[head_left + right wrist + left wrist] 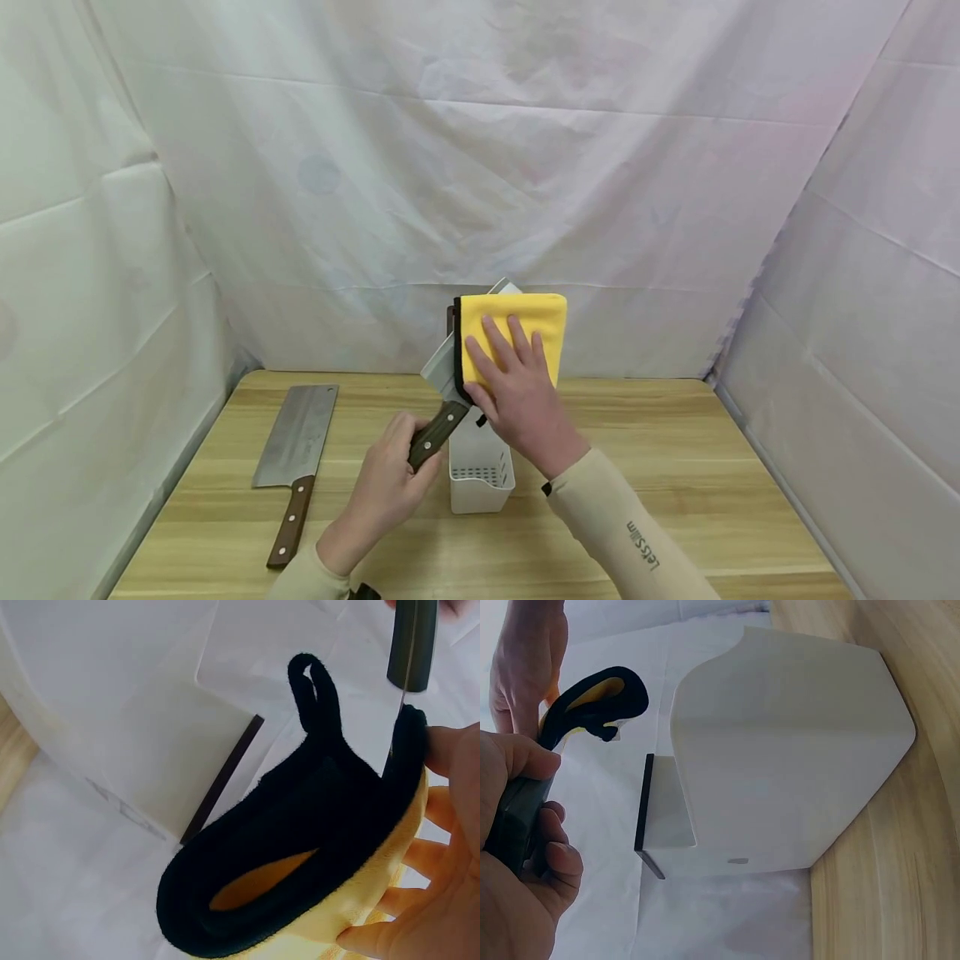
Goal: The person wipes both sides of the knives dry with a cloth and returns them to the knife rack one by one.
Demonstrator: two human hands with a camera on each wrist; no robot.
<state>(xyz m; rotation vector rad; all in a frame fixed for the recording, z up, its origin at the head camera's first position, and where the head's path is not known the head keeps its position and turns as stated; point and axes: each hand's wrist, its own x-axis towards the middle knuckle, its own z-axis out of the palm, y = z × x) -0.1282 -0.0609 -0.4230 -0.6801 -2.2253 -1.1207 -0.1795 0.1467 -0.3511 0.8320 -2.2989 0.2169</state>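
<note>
My left hand [386,475] grips the dark riveted handle [437,435] of a cleaver, raised at a slant over the table. A folded yellow cloth [551,325] with black edging covers most of its broad blade [442,367]. Spread nearly straight, the fingers of my right hand [517,392] lie over the cloth and press it against the blade. In the right wrist view the black-edged fold [352,772] meets the blade close to the handle [413,645], and a small black loop sticks out from it.
Behind and below the hands stands a white holder [780,750], with a perforated basket [480,497] at its front. A second cleaver [300,437] with a brown handle lies flat on the wooden table [675,467] at the left. White sheets [480,167] enclose the back and sides.
</note>
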